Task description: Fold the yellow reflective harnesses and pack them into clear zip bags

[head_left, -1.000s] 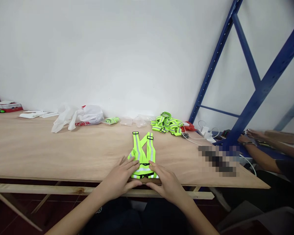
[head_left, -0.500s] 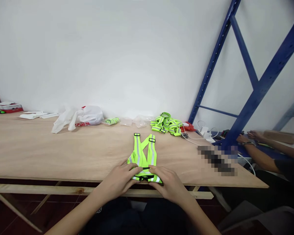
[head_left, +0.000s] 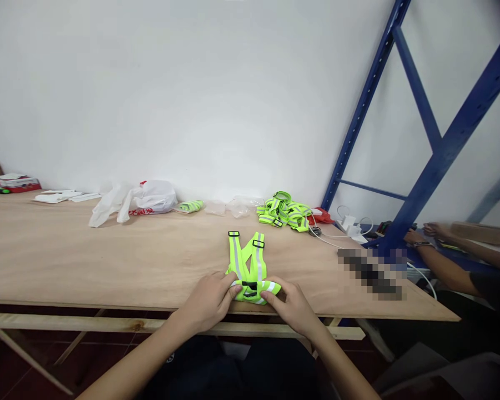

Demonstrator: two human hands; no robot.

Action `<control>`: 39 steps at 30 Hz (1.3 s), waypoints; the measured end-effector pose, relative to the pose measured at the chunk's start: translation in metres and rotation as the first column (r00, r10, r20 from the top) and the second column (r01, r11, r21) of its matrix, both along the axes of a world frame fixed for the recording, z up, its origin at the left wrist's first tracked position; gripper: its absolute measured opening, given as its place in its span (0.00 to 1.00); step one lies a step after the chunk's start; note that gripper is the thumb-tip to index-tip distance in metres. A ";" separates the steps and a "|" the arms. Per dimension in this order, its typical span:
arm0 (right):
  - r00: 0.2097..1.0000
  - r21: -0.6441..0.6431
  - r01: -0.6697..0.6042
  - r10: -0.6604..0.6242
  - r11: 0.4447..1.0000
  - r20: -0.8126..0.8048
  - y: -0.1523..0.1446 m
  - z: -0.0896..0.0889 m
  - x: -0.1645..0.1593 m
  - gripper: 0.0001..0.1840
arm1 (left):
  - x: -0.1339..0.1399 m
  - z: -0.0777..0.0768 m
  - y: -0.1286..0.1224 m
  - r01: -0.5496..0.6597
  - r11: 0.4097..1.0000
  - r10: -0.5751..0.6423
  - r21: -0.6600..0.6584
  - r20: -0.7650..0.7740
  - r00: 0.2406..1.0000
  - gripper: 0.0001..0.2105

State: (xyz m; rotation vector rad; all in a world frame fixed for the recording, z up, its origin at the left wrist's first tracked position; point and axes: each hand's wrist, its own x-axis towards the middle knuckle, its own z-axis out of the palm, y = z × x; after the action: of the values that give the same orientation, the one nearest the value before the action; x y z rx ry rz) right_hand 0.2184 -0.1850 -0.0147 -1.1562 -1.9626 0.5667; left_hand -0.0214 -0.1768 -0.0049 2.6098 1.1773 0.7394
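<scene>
Yellow-green vest (head_left: 258, 266): it lay in the middle of the near edge of the tabletop (head_left: 150, 261), straps stretched toward the far side and near band folded, probably because here both hands could reach it with comfort.
Left hand (head_left: 211, 300): it was narrow, and it pinched the left end of the folded band between thumb and fingers.
Right hand (head_left: 294, 305): it pinched the right end in a similar way; holding from two sides perhaps let the fold be controlled evenly.
Black buckles (head_left: 234, 234): they sat near the far ends of the straps, away from the fingers, where the straps lay mostly flat.
Strap pile (head_left: 283, 210): it rested loosely at the far right, near the wall, perhaps to be reachable without disturbing the hands.
Clear plastic bags (head_left: 238, 208): they lay just left of the pile.
White bag (head_left: 156, 194): it stood farther left, beside a small green-striped packet (head_left: 190, 206).
Blue rack (head_left: 437, 153): it stood at the right; beyond it a co-worker's hand (head_left: 412, 238) was too blurred to tell its hold.
</scene>
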 end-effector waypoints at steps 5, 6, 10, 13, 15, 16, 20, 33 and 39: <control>0.993 -0.114 -0.026 0.012 0.993 -0.118 0.002 0.000 -0.002 0.19 | 0.004 0.003 0.001 0.030 0.996 -0.018 -0.082 0.148 0.989 0.17; 0.991 -0.127 -0.029 0.012 0.992 -0.133 0.003 0.000 -0.002 0.19 | 0.005 0.004 0.002 0.046 0.996 -0.032 -0.079 0.172 0.985 0.17; 0.989 -0.105 -0.026 0.010 0.994 -0.149 0.007 0.000 -0.001 0.18 | 0.008 0.006 0.010 0.052 0.995 -0.034 -0.090 0.198 0.980 0.18; 0.991 -0.138 -0.027 0.008 0.990 -0.132 0.009 0.000 0.001 0.17 | 0.011 0.006 0.016 0.038 0.988 -0.004 -0.149 0.222 0.975 0.17; 0.993 -0.162 -0.026 0.006 0.986 -0.121 0.012 0.000 0.002 0.17 | 0.012 0.005 0.018 0.024 0.983 0.023 -0.181 0.251 0.968 0.14; 0.993 -0.168 -0.028 0.009 0.985 -0.114 0.013 0.000 0.003 0.17 | 0.012 0.005 0.019 0.014 0.983 0.036 -0.185 0.264 0.964 0.13; 0.998 -0.126 0.009 -0.016 0.992 -0.059 0.017 -0.004 0.005 0.16 | 0.013 -0.001 0.021 -0.026 0.990 0.060 -0.142 0.244 0.968 0.13; 0.973 0.303 0.063 -0.126 0.951 0.193 0.019 -0.023 0.004 0.14 | 0.007 -0.017 0.018 -0.110 0.982 0.123 0.154 -0.078 0.989 0.12; 0.937 0.335 0.016 -0.131 0.942 0.325 0.006 -0.023 0.007 0.20 | -0.003 -0.007 0.002 0.005 0.997 0.003 0.077 -0.104 0.995 0.22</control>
State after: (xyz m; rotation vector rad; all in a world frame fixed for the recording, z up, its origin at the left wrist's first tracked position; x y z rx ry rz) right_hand 0.2257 -0.1793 -0.0374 -1.1652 -2.1892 -0.0151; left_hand -0.0240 -0.1750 -0.0119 2.7427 1.1981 0.6684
